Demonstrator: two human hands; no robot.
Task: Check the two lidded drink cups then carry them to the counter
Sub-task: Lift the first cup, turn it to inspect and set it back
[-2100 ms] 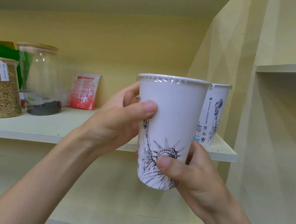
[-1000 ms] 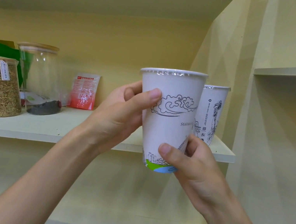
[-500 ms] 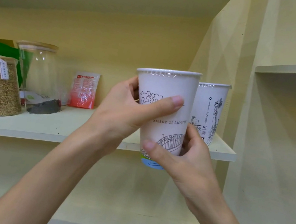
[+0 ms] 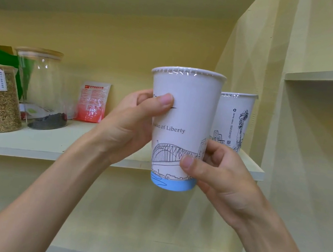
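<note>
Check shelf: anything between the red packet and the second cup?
Head view: the held cup and left hand block that stretch between red packet and second cup.

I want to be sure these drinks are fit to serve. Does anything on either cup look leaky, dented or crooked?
Nothing stands out. The held cup is upright between the left hand and right hand, film lid flat, walls undented, no drips. The second cup stands upright on the shelf, also sealed. Its far side is hidden.
</note>
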